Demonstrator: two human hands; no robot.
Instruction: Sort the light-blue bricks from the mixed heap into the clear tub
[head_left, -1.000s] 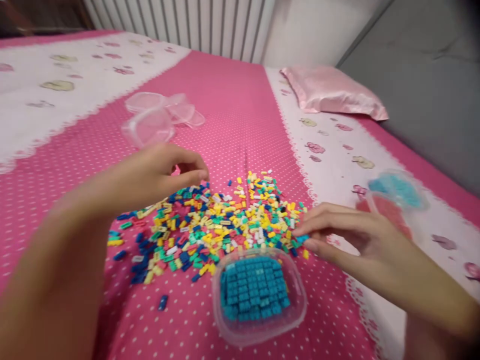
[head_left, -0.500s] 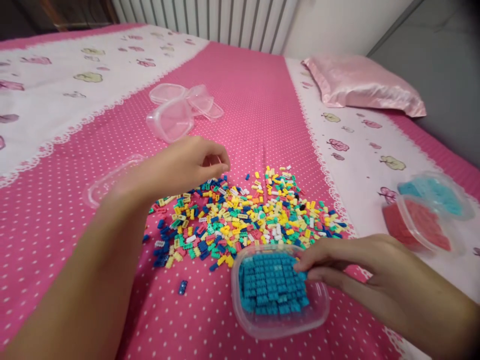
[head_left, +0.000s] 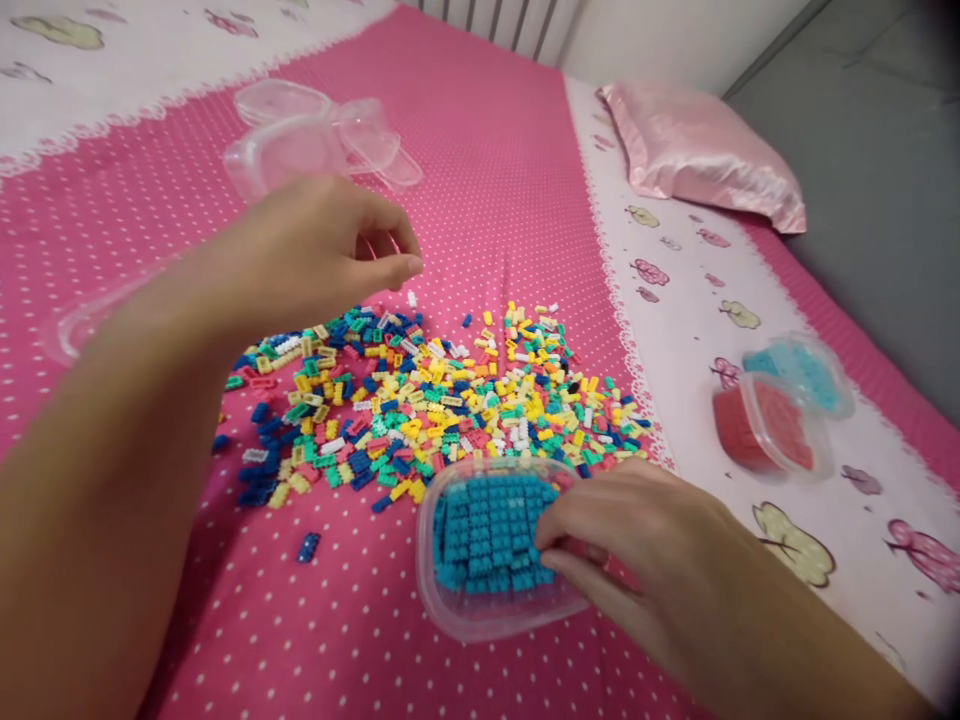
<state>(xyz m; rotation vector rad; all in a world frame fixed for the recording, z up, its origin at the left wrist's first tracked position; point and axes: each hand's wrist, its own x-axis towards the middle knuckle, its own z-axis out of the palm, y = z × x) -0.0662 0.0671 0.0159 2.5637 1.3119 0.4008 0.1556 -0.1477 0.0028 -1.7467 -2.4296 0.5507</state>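
A clear plastic tub (head_left: 480, 625) stands in front of me, with blue building bricks (head_left: 491, 535) packed in close rows inside. Over the tub's right side, my right hand (head_left: 637, 560) is closed in a pinch, fingertips at the edge of the blue rows; what lies between them is hidden. Behind the tub spreads a loose pile of small mixed-colour bricks (head_left: 450, 400), in yellow, green, navy, white and red. My left hand (head_left: 352, 245) hovers above the pile's far left part, fingers curled and thumb against the forefinger. Anything in that pinch is too small to make out.
Clear empty tubs and lids (head_left: 300, 140) lie at the back left, and another clear lid (head_left: 71, 325) is partly behind my left arm. To the right sit a tub of red bricks (head_left: 757, 425) and a tub of blue bricks (head_left: 806, 375). A pink pillow (head_left: 705, 155) rests on the bed.
The camera view has shifted, so most things appear lower-right to upper-left. My right hand reaches further over the tub. My left hand has lifted slightly away from the pile.
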